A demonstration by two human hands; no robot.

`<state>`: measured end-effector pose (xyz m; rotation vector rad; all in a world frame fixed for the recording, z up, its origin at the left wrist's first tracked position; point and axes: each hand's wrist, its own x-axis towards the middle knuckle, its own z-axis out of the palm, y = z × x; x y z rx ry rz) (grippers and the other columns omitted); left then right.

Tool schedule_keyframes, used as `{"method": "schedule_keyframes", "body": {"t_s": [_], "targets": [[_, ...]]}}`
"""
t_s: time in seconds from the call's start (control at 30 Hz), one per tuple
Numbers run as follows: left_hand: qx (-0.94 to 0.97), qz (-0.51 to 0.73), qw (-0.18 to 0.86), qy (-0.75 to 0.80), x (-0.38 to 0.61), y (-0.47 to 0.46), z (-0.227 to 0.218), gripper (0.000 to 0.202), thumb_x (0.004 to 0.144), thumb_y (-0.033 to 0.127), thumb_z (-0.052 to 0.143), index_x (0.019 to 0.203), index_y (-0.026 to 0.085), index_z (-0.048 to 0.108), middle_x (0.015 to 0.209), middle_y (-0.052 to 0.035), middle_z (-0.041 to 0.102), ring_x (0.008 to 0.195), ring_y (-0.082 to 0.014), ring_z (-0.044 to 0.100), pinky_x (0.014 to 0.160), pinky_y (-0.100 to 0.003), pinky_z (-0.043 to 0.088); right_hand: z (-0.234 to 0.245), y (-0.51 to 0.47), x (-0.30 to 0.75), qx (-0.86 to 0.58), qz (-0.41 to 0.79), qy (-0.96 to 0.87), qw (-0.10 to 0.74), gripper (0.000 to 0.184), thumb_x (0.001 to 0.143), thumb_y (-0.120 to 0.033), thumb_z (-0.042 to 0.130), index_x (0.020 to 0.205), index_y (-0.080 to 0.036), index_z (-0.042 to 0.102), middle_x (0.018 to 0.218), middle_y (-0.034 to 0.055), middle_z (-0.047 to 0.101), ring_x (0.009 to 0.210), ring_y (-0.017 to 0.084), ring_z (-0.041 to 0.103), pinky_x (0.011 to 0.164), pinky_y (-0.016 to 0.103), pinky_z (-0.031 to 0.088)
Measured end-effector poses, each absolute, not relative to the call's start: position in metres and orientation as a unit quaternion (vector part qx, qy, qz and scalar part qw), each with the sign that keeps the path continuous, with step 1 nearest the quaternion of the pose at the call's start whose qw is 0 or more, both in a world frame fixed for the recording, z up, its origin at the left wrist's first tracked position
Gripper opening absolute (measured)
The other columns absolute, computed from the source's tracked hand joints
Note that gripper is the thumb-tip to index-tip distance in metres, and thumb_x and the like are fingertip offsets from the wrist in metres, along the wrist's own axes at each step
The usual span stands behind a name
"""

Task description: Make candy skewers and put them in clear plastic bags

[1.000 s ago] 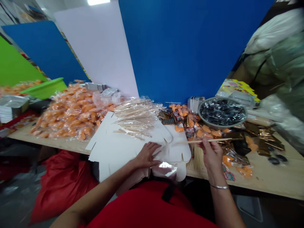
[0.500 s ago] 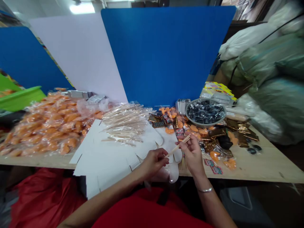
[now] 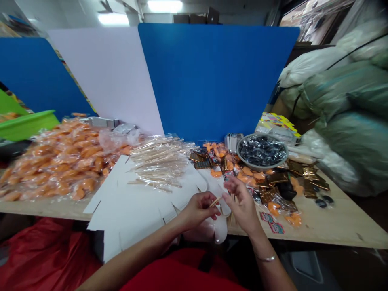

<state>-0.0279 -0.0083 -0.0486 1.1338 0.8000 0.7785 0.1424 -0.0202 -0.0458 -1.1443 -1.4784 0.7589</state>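
Observation:
My left hand [image 3: 201, 209] is closed around a few thin wooden sticks [image 3: 215, 201], whose ends poke out to the right. Close by on that side, my right hand [image 3: 242, 204] has its thumb and fingers apart, the thumb near the stick ends. Whether it touches them I cannot tell. Under the hands lie white cardboard pieces [image 3: 136, 208] with slots and rounded flaps. On the cardboard rests a heap of sticks in clear wrappers [image 3: 160, 157]. More bare sticks [image 3: 232, 219] show partly behind my right hand.
Wrapped orange pieces [image 3: 60, 161] are heaped at left beside a green basin [image 3: 30, 124]. A grey bowl [image 3: 262, 165] of dark wrapped pieces stands at right, near brown packets [image 3: 277, 178] and small printed cards [image 3: 276, 227]. Blue panels [image 3: 218, 81] rise behind; big sacks [image 3: 348, 89] fill the right.
My right hand has let go of the sticks and its fingers have spread. The sticks now stay in my left hand. The view has tilted up slightly.

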Motion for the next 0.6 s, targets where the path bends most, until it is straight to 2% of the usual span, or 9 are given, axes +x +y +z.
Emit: {"method": "schedule_keyframes", "body": {"t_s": [0.07,0.17,0.3,0.37,0.43,0.5,0.6], "targets": [[0.518,0.353,0.696,0.349,-0.029,-0.009,-0.047,0.036,0.066,0.036,0.078,0.086,0.013,0.058,0.070,-0.0023,0.065,0.063,-0.0131,0.060,0.063,-0.026,0.047,-0.044,-0.017,0.138,-0.481,0.358,-0.601,0.529,0.029,0.086,-0.032,0.057,0.112,-0.020,0.056,0.090,0.0051,0.064,0.084,0.019,0.061,0.077,0.034,0.050],[0.540,0.367,0.666,0.361,-0.030,-0.010,-0.039,0.038,0.075,0.041,0.069,0.099,0.013,0.061,0.080,-0.0052,0.067,0.069,-0.0145,0.063,0.063,-0.025,0.045,-0.041,-0.016,0.130,-0.473,0.380,-0.609,0.511,0.019,0.085,-0.032,0.059,0.099,-0.019,0.061,0.081,0.0035,0.064,0.077,0.018,0.061,0.071,0.031,0.050],[0.526,0.369,0.650,0.407,-0.031,-0.009,-0.033,0.038,0.080,0.048,0.059,0.090,0.012,0.065,0.075,-0.0074,0.069,0.062,-0.0152,0.063,0.055,-0.023,0.041,-0.041,-0.014,0.125,-0.464,0.414,-0.548,0.560,0.025,0.087,-0.036,0.055,0.105,-0.019,0.057,0.085,0.0049,0.066,0.076,0.018,0.063,0.070,0.031,0.052],[0.521,0.372,0.646,0.416,-0.031,-0.010,-0.035,0.035,0.078,0.046,0.062,0.084,0.012,0.065,0.073,-0.0067,0.069,0.061,-0.0144,0.062,0.055,-0.023,0.040,-0.042,-0.013,0.123,-0.467,0.390,-0.542,0.580,0.038,0.083,-0.037,0.060,0.116,-0.019,0.051,0.093,0.0060,0.064,0.080,0.018,0.062,0.073,0.032,0.052],[0.522,0.380,0.639,0.418,-0.031,-0.010,-0.038,0.033,0.075,0.045,0.066,0.077,0.012,0.064,0.071,-0.0054,0.068,0.061,-0.0142,0.062,0.055,-0.022,0.041,-0.043,-0.012,0.122,-0.474,0.367,-0.576,0.556,0.049,0.078,-0.034,0.066,0.122,-0.020,0.048,0.092,0.0045,0.063,0.079,0.017,0.061,0.075,0.032,0.051],[0.510,0.393,0.638,0.421,-0.031,-0.011,-0.038,0.034,0.072,0.045,0.069,0.074,0.012,0.062,0.071,-0.0047,0.067,0.062,-0.0141,0.061,0.056,-0.023,0.041,-0.044,-0.012,0.121,-0.481,0.367,-0.597,0.526,0.043,0.081,-0.030,0.063,0.120,-0.020,0.049,0.082,0.0011,0.062,0.072,0.016,0.060,0.070,0.030,0.050],[0.487,0.406,0.643,0.429,-0.030,-0.011,-0.033,0.035,0.072,0.045,0.069,0.085,0.013,0.062,0.073,-0.0048,0.068,0.059,-0.0139,0.061,0.054,-0.022,0.040,-0.042,-0.014,0.119,-0.467,0.392,-0.606,0.511,0.027,0.087,-0.029,0.053,0.113,-0.019,0.051,0.075,0.0001,0.063,0.066,0.015,0.062,0.064,0.028,0.050]]}}
